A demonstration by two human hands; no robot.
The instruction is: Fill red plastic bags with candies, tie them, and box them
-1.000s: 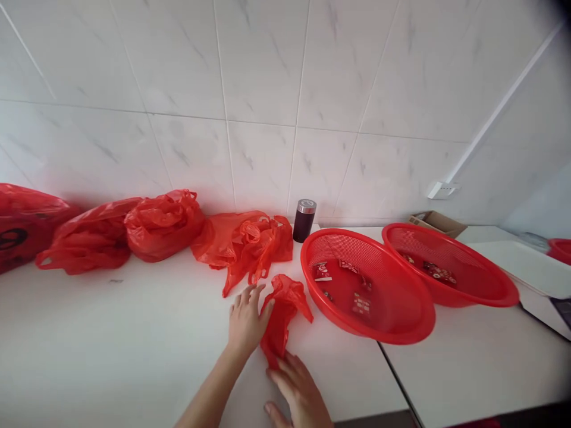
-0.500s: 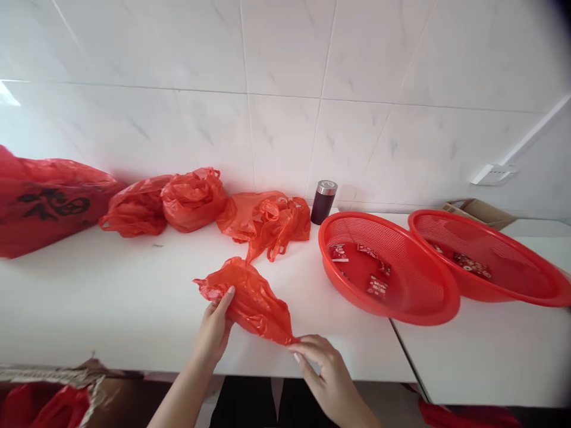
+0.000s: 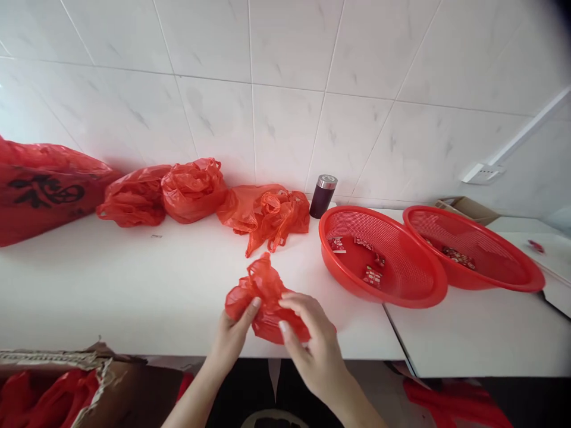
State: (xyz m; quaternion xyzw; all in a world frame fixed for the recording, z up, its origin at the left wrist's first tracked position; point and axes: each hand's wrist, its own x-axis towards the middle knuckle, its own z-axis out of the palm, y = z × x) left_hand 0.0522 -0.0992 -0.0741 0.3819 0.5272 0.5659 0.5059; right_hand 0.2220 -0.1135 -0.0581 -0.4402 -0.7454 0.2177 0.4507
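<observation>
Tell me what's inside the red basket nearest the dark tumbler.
Several small red-and-white packets lie on the floor of the near basket. Its front wall hides the floor's closest edge, so anything there can't be seen.

From the wearer's position, bags (image 3: 194, 193) line the surface (image 3: 134, 285) from 10 to 12 o'clock; baskets (image 3: 414, 261) sit at 1 and 2 o'clock, packets (image 3: 372, 276) inside.

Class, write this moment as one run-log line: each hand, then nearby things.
left hand: pinching red plastic bag; right hand: fingers parted, at bag; bag's right: red colander holding packets; by wall: dark tumbler
</observation>
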